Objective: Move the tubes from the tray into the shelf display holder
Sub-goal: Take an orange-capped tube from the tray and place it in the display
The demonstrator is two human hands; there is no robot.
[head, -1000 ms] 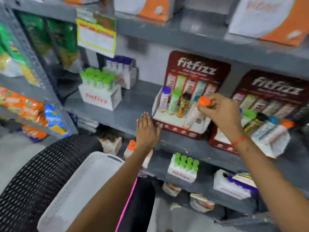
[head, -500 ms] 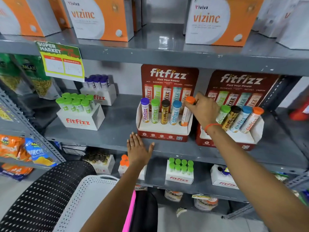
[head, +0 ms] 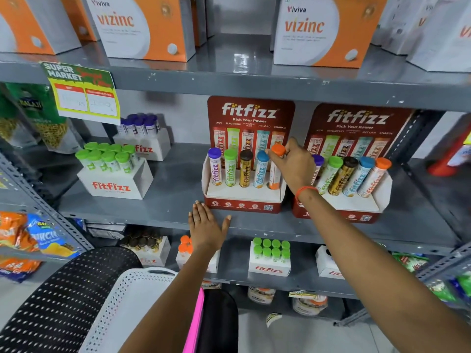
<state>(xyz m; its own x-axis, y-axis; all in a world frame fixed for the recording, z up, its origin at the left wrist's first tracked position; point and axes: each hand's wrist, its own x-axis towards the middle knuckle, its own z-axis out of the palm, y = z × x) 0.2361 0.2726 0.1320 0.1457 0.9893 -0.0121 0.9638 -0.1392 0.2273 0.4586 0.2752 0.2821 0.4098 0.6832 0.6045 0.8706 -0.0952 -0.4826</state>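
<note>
A red fitfizz display holder (head: 243, 207) stands on the middle shelf with purple, green, brown and blue capped tubes upright in its slots. My right hand (head: 295, 166) grips the orange-capped tube (head: 277, 164), which stands upright in the holder's rightmost slot. My left hand (head: 207, 226) lies flat with fingers spread on the shelf edge, just left of the holder's front. The white perforated tray (head: 132, 296) sits low near my body; I see no tubes in the part that shows.
A second filled fitfizz holder (head: 356, 210) stands right beside the first. White fitfizz boxes of green-capped tubes (head: 114, 184) and purple-capped tubes (head: 145, 146) sit to the left. Vizinc boxes (head: 142, 26) fill the shelf above. A black mesh chair back (head: 63, 301) is at lower left.
My right hand has brought the orange-capped tube from a tilt to upright, down into the rightmost slot. My left hand has stayed on the shelf edge. The camera has tilted upward.
</note>
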